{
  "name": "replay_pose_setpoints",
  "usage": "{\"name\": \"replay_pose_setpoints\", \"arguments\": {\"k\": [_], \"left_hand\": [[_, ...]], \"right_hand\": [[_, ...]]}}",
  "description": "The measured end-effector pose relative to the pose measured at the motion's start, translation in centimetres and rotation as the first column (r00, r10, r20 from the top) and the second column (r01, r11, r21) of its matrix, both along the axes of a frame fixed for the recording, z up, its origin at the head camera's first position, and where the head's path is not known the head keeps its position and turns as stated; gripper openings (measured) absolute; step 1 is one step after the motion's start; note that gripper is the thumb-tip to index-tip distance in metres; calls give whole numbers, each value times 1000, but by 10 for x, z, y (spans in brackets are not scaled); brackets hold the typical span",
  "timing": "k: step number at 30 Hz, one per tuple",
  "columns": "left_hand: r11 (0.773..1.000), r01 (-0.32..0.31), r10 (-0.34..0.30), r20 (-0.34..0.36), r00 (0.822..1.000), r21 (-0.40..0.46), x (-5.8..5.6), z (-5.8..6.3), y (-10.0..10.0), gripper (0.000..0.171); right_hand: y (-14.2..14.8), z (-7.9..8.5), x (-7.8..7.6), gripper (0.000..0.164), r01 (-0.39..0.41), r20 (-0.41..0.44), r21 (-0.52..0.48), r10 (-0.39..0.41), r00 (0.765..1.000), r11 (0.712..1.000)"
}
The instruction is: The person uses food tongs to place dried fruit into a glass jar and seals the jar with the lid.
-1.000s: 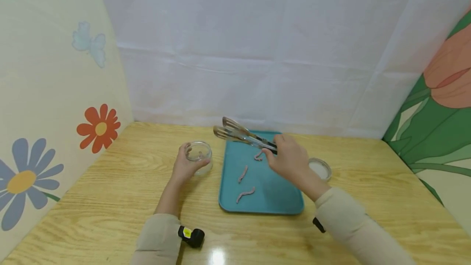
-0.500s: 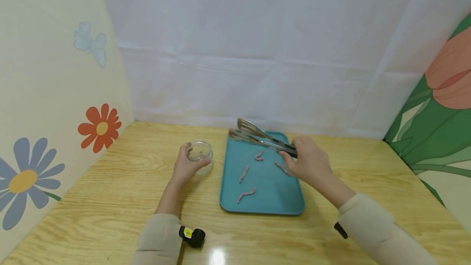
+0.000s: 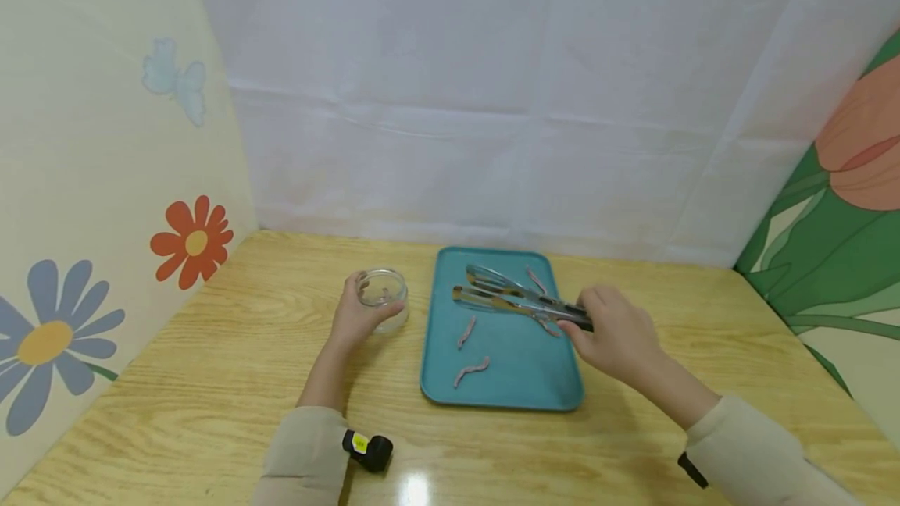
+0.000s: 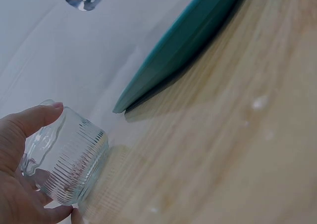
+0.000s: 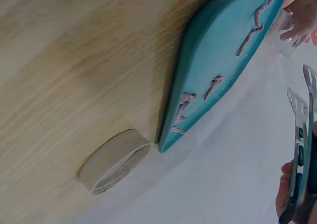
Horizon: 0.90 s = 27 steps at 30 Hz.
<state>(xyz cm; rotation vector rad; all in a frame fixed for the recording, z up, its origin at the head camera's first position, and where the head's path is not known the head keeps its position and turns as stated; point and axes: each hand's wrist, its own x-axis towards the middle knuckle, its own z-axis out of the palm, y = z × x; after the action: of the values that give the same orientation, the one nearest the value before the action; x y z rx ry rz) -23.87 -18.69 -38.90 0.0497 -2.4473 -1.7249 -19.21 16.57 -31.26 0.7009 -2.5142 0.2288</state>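
My left hand [image 3: 351, 317] grips a small clear glass jar [image 4: 74, 157] on the table left of the tray, thumb and fingers round its side; something small and pinkish shows inside. A teal tray [image 3: 520, 377] bears several thin pink worm-like pieces [image 3: 471, 371]. Above its right half, my right hand [image 3: 615, 334] holds metal tongs [image 3: 558, 309] by their dark handles. The slotted tips point left over the tray, spread apart with nothing between them. The tongs partly cover some of the pieces in the head view.
A round lid-like ring [image 5: 116, 159] lies on the wooden table [image 3: 211, 381] by the tray's right side, hidden behind my right hand in the head view. A white cloth [image 3: 450, 100] hangs behind the table, with painted panels at both sides.
My right hand has moved right and nearer to me with the tongs, whose tips are now over the tray rather than beyond its left edge. The left hand and jar stay in place.
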Motion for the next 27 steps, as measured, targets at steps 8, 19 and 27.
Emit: {"name": "replay_pose_setpoints", "arguments": {"k": [8,19,27], "left_hand": [[1000,-1,1,0,1000,9,2,1,2,94],[1000,2,-2,3,1000,21,1,0,2,95],[1000,-5,5,3,1000,20,2,1,2,93]], "right_hand": [[11,-8,7,29,-29,1,13,29,1000,1000],[22,-21,14,34,-49,25,69,47,999,996],[21,-31,21,33,-23,66,102,17,998,994]]}}
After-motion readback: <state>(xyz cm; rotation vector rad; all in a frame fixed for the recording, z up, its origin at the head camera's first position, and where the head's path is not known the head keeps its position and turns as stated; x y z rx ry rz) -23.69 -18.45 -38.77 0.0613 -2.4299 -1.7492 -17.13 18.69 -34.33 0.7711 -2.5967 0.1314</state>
